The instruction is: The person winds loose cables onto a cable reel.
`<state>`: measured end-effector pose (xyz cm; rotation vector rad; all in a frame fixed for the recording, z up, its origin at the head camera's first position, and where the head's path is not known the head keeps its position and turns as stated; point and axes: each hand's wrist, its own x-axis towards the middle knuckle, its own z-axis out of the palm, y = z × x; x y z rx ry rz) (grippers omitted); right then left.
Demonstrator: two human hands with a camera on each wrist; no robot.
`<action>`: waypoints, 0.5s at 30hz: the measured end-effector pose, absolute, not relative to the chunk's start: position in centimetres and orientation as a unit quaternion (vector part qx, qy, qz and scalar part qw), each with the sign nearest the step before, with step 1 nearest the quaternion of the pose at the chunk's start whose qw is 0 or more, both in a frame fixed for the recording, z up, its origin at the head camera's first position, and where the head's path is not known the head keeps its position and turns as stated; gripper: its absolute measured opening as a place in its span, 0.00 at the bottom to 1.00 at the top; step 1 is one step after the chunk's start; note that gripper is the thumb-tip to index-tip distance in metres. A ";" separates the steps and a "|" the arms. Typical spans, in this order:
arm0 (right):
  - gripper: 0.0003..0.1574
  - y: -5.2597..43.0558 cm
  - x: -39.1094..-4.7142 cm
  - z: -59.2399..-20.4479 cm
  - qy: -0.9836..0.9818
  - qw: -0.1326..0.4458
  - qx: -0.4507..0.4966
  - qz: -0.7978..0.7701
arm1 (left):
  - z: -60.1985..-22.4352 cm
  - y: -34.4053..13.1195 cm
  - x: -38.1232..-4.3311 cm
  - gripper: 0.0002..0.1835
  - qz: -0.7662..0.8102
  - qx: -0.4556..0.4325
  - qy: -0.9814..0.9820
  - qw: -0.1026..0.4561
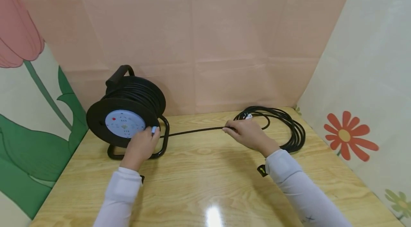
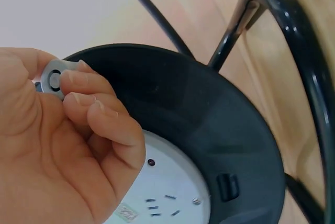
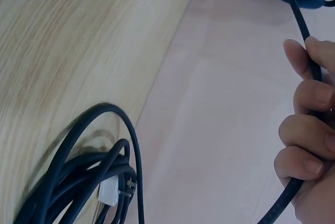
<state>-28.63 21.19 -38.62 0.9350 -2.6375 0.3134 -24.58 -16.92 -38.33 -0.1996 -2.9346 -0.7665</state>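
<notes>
A left hand [image 1: 142, 145] pinches the pale knob [image 2: 55, 79] on a black reel [image 1: 126, 105]; a right hand [image 1: 248, 134] grips its cord [image 1: 196, 130].
The reel stands on a bent frame [image 1: 166, 142] on the wooden table [image 1: 192, 184], its handle [image 1: 117, 76] on top and its round, pale blue socket face [image 1: 123, 123] toward the person. The thin black cord stretches long and nearly straight from the reel's right side to the right hand, whose fingers curl around it. Lots more cord is wound between the reel's two round sides. Farther right of the reel lie big cord loops [image 1: 297, 134], with a white plug [image 3: 109, 191] among them.
</notes>
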 end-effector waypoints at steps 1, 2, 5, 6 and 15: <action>0.14 21.0 -28.6 -38.7 -0.926 0.156 0.325 0.112 | -38.5 -17.0 -24.6 0.33 -0.254 -0.065 -0.964 0.042; 0.15 20.9 -28.6 -38.7 -0.928 0.150 0.322 0.115 | -38.7 -17.0 -24.6 0.34 -0.256 -0.065 -0.964 0.035; 0.13 20.3 -28.5 -38.7 -0.929 0.145 0.319 0.115 | -39.1 -17.2 -24.6 0.38 -0.267 -0.064 -0.962 0.007; 0.13 20.0 -28.5 -38.7 -0.929 0.148 0.319 0.112 | -39.3 -17.3 -24.6 0.39 -0.271 -0.064 -0.960 -0.003; 0.09 17.8 -28.7 -38.9 -0.914 0.172 0.355 0.095 | -40.7 -18.7 -24.8 0.41 -0.310 -0.062 -0.945 -0.081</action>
